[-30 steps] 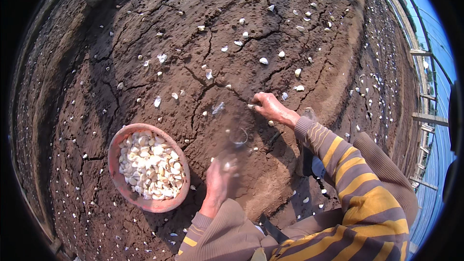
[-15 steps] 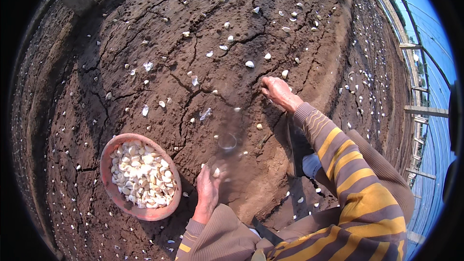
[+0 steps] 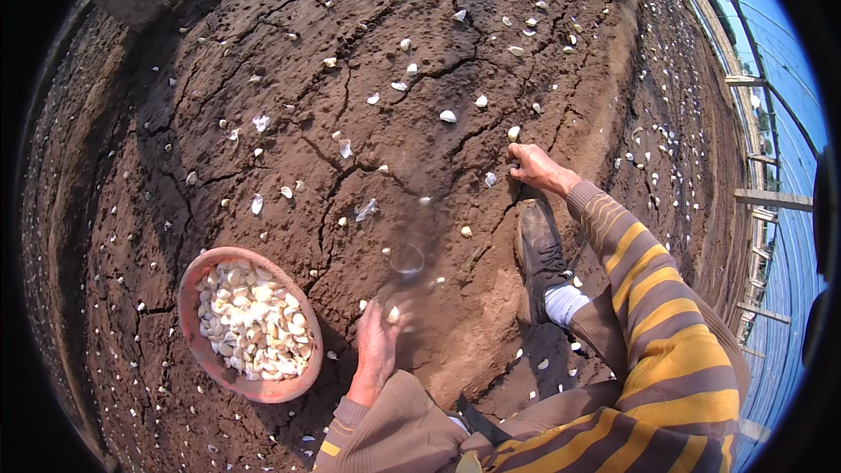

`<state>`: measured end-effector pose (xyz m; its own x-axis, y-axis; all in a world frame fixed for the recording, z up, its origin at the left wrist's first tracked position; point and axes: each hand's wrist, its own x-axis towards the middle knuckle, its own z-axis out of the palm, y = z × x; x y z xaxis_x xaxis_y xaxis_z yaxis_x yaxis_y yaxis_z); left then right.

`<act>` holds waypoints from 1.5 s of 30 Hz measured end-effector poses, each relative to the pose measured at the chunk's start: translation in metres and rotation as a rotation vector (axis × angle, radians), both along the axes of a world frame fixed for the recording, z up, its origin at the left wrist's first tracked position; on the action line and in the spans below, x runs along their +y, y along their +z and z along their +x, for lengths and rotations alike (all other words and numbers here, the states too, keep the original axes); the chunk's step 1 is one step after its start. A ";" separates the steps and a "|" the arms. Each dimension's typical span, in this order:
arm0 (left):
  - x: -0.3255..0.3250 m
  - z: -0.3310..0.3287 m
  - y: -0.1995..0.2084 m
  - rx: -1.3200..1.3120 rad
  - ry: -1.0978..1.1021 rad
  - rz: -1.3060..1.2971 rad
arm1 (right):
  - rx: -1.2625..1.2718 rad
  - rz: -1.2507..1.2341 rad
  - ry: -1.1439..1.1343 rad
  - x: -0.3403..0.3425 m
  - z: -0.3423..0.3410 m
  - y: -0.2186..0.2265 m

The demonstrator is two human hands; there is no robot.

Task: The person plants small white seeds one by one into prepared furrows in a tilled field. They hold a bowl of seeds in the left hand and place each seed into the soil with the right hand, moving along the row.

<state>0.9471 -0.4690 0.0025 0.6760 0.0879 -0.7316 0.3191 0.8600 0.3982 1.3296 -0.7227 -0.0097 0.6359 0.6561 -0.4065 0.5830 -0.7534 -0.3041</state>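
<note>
My left hand [image 3: 377, 343] is low over the soil, right of the bowl, its fingers curled around garlic cloves. One pale garlic clove [image 3: 393, 315] shows at its fingertips; a smudge in the picture blurs part of this hand. Farther out, my right hand [image 3: 541, 168] reaches down to the cracked soil with its fingers pinched together. Whatever they grip is hidden. Just beyond those fingertips a garlic clove [image 3: 513, 133] is set in the soil. A reddish clay-coloured bowl [image 3: 191, 346], heaped with loose cloves [image 3: 254, 320], rests on the ground at the left.
Cracked brown soil [image 3: 289, 131] bears many scattered cloves and bits of papery skin [image 3: 366, 209]. My dark shoe [image 3: 539, 250] is planted just nearer than my right hand. A furrow [image 3: 613, 114] runs along the right; past it stands a frame [image 3: 775, 200] with blue sheeting.
My right hand has moved right and slightly nearer, uncovering the shoe and a scrap of pale skin on the soil. My left hand stays nearly in place.
</note>
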 end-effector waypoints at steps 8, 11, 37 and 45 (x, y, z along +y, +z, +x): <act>-0.007 0.006 -0.004 0.013 -0.021 -0.030 | 0.101 0.067 0.138 0.011 -0.022 -0.003; -0.007 0.008 -0.004 0.021 -0.026 -0.031 | 0.039 0.143 0.288 0.012 -0.019 -0.006; -0.009 0.003 0.001 0.048 -0.004 -0.006 | -0.120 0.130 -0.078 0.006 0.024 -0.013; -0.014 0.003 -0.003 0.028 -0.005 -0.025 | -0.086 0.290 -0.019 0.065 -0.015 -0.009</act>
<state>0.9505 -0.4835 -0.0009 0.6554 0.0662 -0.7523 0.3341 0.8679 0.3675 1.3144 -0.6581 -0.0185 0.6732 0.7246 -0.1475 0.6027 -0.6532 -0.4583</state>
